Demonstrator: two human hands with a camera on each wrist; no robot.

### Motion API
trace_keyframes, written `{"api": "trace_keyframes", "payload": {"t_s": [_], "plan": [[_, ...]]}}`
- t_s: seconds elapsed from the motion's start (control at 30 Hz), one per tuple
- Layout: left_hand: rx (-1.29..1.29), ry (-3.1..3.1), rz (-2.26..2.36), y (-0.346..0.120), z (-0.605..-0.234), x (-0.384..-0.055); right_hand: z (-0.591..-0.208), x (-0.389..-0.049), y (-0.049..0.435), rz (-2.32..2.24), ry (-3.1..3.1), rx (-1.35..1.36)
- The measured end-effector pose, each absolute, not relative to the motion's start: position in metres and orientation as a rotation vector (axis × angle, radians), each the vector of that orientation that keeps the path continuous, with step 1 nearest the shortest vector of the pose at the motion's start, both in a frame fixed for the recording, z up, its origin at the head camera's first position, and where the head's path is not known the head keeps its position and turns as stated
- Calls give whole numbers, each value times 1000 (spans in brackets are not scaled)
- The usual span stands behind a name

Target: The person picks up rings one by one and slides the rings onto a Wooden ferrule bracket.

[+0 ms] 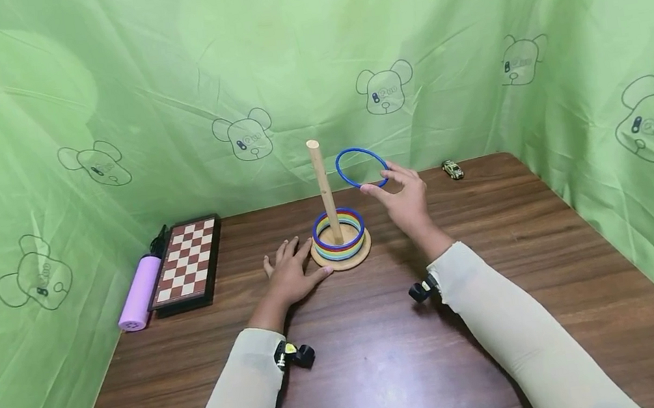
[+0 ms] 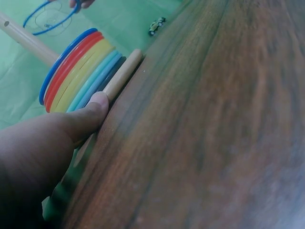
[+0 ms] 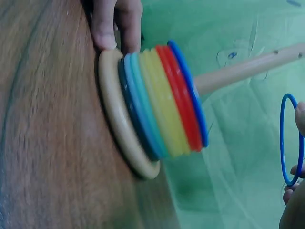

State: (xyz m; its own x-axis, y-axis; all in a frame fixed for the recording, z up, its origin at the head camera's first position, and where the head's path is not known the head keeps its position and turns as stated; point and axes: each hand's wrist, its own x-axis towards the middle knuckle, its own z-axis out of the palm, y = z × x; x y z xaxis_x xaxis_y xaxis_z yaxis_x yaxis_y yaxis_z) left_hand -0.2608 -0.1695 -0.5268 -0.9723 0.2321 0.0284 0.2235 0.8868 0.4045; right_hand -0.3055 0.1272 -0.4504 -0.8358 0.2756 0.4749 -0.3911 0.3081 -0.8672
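Note:
In the head view, a wooden peg [image 1: 326, 194] rises from a round wooden base [image 1: 345, 263]. Around its foot lies a stack of rings [image 3: 162, 102], dark blue at the bottom, then light blue, yellow and red, with blue on top. To the right of the peg, my right hand [image 1: 406, 202] pinches another blue ring [image 1: 343, 173] between thumb and fingers. That ring is in the air, apart from the peg and tilted. My left hand [image 1: 291, 276] rests at the base's left side, fingers spread, thumb [image 2: 99, 102] and a fingertip touching its edge.
At the left of the brown wooden table [image 1: 374, 377] lies a checkered board [image 1: 187, 260], with a purple cylinder [image 1: 141, 292] beside it. A small toy car [image 1: 452, 169] stands near the back edge. Green curtains [image 1: 306, 48] with bear-head drawings hang around the table.

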Motion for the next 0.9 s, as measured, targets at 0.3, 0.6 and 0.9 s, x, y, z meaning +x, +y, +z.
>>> {"api": "trace_keyframes", "payload": {"t_s": [0.3, 0.6, 0.9], "plan": [[360, 3023, 621, -169, -526, -261, -414, -286, 121, 1628, -1946, 107], [359, 3034, 621, -170, -527, -260, -380, -273, 112, 1621, -1876, 231], [366, 3035, 636, -169, -526, -261, -372, -271, 93, 1560, -1899, 416]]}}
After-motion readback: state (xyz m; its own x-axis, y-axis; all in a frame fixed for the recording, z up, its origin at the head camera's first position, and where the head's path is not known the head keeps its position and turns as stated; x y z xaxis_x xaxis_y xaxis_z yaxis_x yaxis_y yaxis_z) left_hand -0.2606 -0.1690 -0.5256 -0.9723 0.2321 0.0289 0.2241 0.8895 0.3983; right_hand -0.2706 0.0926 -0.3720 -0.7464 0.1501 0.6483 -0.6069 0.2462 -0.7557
